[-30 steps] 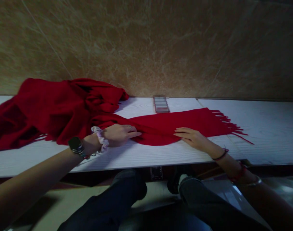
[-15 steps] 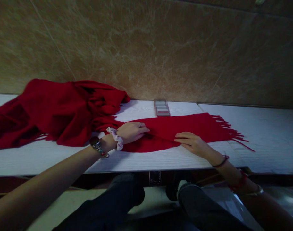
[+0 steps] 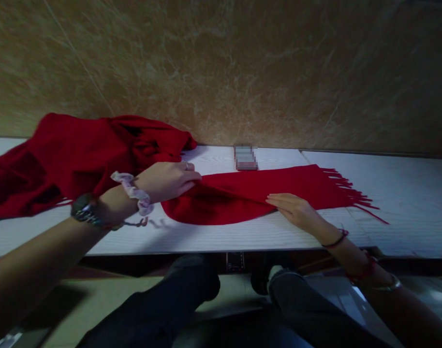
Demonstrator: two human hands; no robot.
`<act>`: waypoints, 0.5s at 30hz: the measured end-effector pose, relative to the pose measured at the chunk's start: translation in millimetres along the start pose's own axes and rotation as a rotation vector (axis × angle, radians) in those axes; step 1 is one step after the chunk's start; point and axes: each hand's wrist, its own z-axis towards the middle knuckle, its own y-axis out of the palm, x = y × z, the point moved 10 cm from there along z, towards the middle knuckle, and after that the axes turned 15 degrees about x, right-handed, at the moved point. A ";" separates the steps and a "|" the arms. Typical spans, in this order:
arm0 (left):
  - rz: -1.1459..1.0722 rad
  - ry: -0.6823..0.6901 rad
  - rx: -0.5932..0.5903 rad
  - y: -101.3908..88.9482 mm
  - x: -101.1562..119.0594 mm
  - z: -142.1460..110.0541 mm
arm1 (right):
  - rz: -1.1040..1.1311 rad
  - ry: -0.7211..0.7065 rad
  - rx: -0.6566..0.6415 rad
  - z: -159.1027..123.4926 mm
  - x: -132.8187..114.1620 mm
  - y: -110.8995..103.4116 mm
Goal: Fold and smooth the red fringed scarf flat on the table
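Observation:
A long red scarf (image 3: 293,186) lies across a white wood-grain surface, its right part folded lengthwise and its fringe spread at the right end. My left hand (image 3: 166,181) is closed, fingers pinching the scarf's folded edge and holding it a little raised, left of the middle. The pinched cloth itself is partly hidden by the fingers. My right hand (image 3: 297,211) rests on the near edge of the folded part, fingers stretched out flat on the cloth. To the left, more red cloth (image 3: 79,154) sits in a loose, crumpled heap with some fringe showing.
Behind the white surface (image 3: 405,203) rises a brown marbled wall (image 3: 221,72). A small blurred rectangular object (image 3: 245,158) lies between the scarf and the wall. Below the front edge are my legs (image 3: 163,299) and a small dark device (image 3: 235,261).
My left hand has moved left and slightly away from me, drawing the scarf's edge with it; more of the fold shows. My right hand has stayed nearly in place on the cloth.

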 end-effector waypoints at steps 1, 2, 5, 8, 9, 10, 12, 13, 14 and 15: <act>-0.027 0.052 -0.054 5.7 11.7 -7.6 | 0.006 0.002 -0.013 -0.8 -0.4 0.8; -0.049 0.099 -0.130 14.4 23.5 -16.0 | 0.013 0.002 -0.031 -1.6 -1.1 2.1; -0.037 0.115 -0.246 30.8 41.1 -31.4 | 0.030 0.005 -0.074 -3.9 -1.9 5.5; -0.040 0.104 -0.267 31.5 42.8 -32.0 | 0.034 0.014 -0.077 -4.8 -0.5 6.3; -0.050 0.107 -0.260 29.4 42.5 -30.1 | 0.032 0.013 -0.076 -5.0 -0.3 6.5; -0.066 0.113 -0.241 26.3 43.1 -27.4 | 0.029 0.008 -0.074 -5.0 -0.4 6.6; -0.116 0.133 -0.170 19.8 49.5 -21.0 | 0.020 -0.001 -0.063 -4.3 -1.1 6.3; -0.147 0.141 -0.122 17.1 55.2 -17.6 | 0.016 -0.005 -0.055 -3.7 -1.7 5.8; -0.182 0.148 -0.073 15.3 62.3 -14.5 | 0.013 -0.012 -0.046 -2.8 -2.7 5.1; -0.215 0.149 -0.032 15.1 69.8 -11.7 | 0.011 -0.020 -0.036 -1.8 -3.9 4.3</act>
